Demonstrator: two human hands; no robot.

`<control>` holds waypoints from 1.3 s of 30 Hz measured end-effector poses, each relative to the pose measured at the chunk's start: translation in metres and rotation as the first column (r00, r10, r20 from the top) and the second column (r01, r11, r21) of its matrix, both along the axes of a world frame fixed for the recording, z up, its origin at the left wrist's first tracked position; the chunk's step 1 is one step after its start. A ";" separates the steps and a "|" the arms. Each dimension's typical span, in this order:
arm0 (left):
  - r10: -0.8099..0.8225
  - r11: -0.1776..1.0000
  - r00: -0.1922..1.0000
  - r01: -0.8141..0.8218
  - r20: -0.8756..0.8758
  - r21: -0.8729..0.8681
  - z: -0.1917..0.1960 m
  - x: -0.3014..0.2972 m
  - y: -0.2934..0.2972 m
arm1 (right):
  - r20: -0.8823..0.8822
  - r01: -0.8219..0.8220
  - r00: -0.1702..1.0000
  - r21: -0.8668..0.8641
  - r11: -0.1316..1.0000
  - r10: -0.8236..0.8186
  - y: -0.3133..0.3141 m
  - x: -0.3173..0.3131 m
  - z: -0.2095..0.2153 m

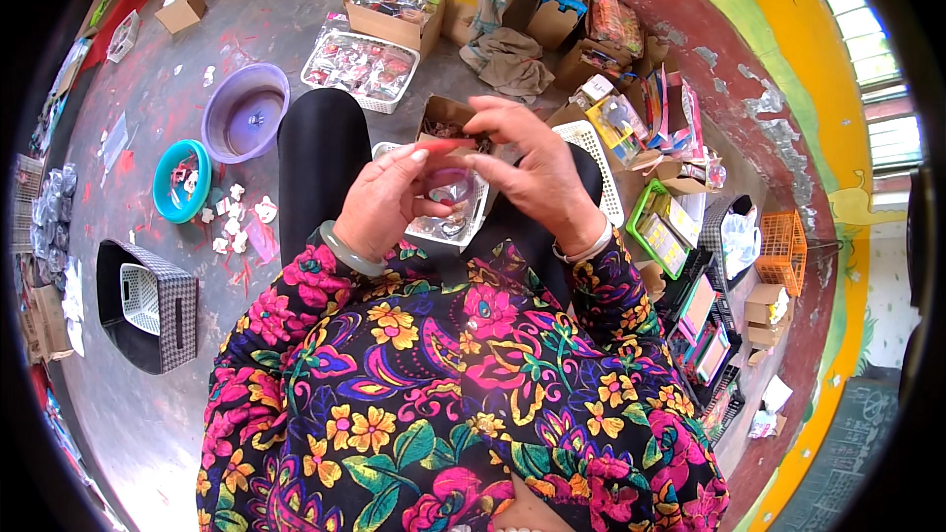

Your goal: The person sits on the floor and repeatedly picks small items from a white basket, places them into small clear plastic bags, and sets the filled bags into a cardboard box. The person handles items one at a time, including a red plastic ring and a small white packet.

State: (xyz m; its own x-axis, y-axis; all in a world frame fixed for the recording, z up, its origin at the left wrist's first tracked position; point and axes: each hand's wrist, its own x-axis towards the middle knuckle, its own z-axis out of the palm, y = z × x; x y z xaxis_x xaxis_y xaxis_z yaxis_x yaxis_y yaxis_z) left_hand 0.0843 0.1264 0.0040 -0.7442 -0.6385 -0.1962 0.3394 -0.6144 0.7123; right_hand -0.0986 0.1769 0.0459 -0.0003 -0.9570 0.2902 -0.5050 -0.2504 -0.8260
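A red strip (445,146), perhaps ribbon, is pinched between the thumb and forefinger of my left hand (382,189). Just below it is a translucent purple ring (453,185), with my left fingers at its near side. My right hand (544,169) comes in from the other side, its curled fingers and thumb meeting the strip's right end; the exact contact is partly hidden. Under my hands a white plastic basket (481,207) holds small wrapped items, between my knees. Behind it an open cardboard box (443,110) is partly covered by my right hand.
To the left stand a purple tub (244,114), a teal basin (181,181) and a checked bin (148,305), with white scraps nearby. Ahead is a white basket of packets (361,69). Boxes, a green tray (662,227) and an orange crate (782,252) line the right wall.
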 end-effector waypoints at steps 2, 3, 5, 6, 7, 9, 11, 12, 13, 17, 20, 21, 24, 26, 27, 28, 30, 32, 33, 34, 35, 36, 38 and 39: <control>0.009 1.000 0.999 -0.008 -0.040 0.025 0.001 0.000 -0.004 | 0.231 0.038 0.970 0.175 0.984 -0.078 0.003 -0.003 0.001; -0.019 1.000 0.998 0.020 -0.065 0.021 0.000 0.001 -0.007 | 0.320 -0.002 0.943 0.286 0.958 -0.093 0.006 -0.008 -0.002; -0.020 0.999 0.996 0.023 -0.086 0.028 -0.003 0.001 -0.008 | 0.392 -0.056 0.912 0.413 0.909 -0.122 0.007 -0.010 -0.012; -0.019 0.999 0.995 0.022 -0.094 0.032 -0.003 0.001 -0.008 | 0.407 -0.075 0.906 0.422 0.904 -0.115 0.008 -0.010 -0.016; -0.031 0.999 0.995 0.034 -0.097 0.032 -0.002 0.001 -0.008 | 0.421 -0.093 0.900 0.430 0.898 -0.109 0.008 -0.008 -0.018; -0.057 0.998 0.993 0.061 -0.108 0.034 -0.002 -0.001 -0.007 | 0.489 -0.137 0.869 0.383 0.914 -0.075 0.010 -0.004 -0.024; -0.067 0.996 0.990 0.074 -0.122 0.053 0.000 -0.003 -0.005 | 0.493 -0.109 0.867 0.343 0.933 -0.080 0.009 -0.004 -0.033; -0.071 0.995 0.989 0.079 -0.128 0.061 0.000 -0.004 -0.005 | 0.495 -0.096 0.865 0.323 0.942 -0.081 0.009 -0.003 -0.035; -0.060 0.995 0.990 0.069 -0.124 0.068 0.000 -0.004 -0.006 | 0.529 -0.066 0.838 0.337 0.939 -0.131 0.009 -0.002 -0.035; -0.013 0.999 0.999 0.014 -0.044 0.029 -0.009 0.000 -0.009 | 0.649 0.004 0.708 0.389 0.921 -0.277 0.008 -0.004 -0.032; -0.049 0.998 0.999 0.049 0.000 0.026 -0.009 0.002 -0.008 | 0.754 0.011 0.558 0.412 0.911 -0.347 0.008 -0.008 -0.030; -0.073 0.997 0.997 0.073 0.003 0.039 -0.007 0.002 -0.008 | 0.778 0.001 0.511 0.424 0.906 -0.365 0.007 -0.010 -0.030; -0.141 0.990 0.987 0.141 0.075 0.003 -0.012 0.001 -0.009 | 0.822 -0.021 0.406 0.445 0.895 -0.399 0.007 -0.012 -0.036; -0.136 0.991 0.985 0.136 0.105 0.005 -0.010 -0.002 -0.007 | 0.835 -0.026 0.371 0.446 0.895 -0.406 0.007 -0.011 -0.039; -0.133 0.991 0.984 0.133 0.120 0.007 -0.010 -0.002 -0.006 | 0.839 -0.024 0.363 0.442 0.897 -0.404 0.007 -0.010 -0.040; -0.133 0.991 0.981 0.135 0.139 -0.006 -0.010 -0.002 -0.006 | 0.843 -0.022 0.356 0.438 0.899 -0.403 0.007 -0.008 -0.040; -0.133 0.990 0.975 0.141 0.178 -0.030 -0.011 0.000 -0.005 | 0.834 -0.008 0.369 0.445 0.896 -0.411 0.008 -0.007 -0.040; -0.116 0.989 0.972 0.133 0.206 -0.071 -0.016 -0.001 -0.005 | 0.822 0.019 0.379 0.451 0.892 -0.424 0.008 -0.007 -0.040; -0.107 0.987 0.970 0.129 0.220 -0.091 -0.018 -0.001 -0.005 | 0.816 0.038 0.383 0.455 0.890 -0.433 0.008 -0.006 -0.042; -0.086 0.986 0.968 0.116 0.235 -0.117 -0.018 -0.001 -0.005 | 0.809 0.058 0.386 0.457 0.887 -0.442 0.008 -0.006 -0.043; -0.064 0.984 0.966 0.102 0.249 -0.143 -0.018 -0.001 -0.004 | 0.813 0.080 0.379 0.447 0.891 -0.442 0.008 -0.004 -0.044; -0.042 0.982 0.964 0.089 0.262 -0.169 -0.018 -0.002 -0.004 | 0.816 0.102 0.373 0.436 0.894 -0.441 0.008 -0.002 -0.045; -0.029 0.982 0.970 0.072 0.243 -0.172 -0.017 -0.003 -0.003 | 0.825 0.133 0.365 0.413 0.901 -0.432 0.010 0.002 -0.046; -0.022 0.983 0.972 0.063 0.233 -0.174 -0.017 -0.003 -0.002 | 0.829 0.143 0.365 0.400 0.905 -0.424 0.010 0.004 -0.045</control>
State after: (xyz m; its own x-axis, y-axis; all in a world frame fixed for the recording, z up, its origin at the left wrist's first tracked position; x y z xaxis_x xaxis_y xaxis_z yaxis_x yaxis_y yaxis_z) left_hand 0.0814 0.1241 -0.0132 -0.7198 -0.6476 -0.2501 0.1304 -0.4800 0.8675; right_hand -0.0950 0.1874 0.0008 -0.4042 -0.8740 -0.2696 0.5400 0.0098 -0.8416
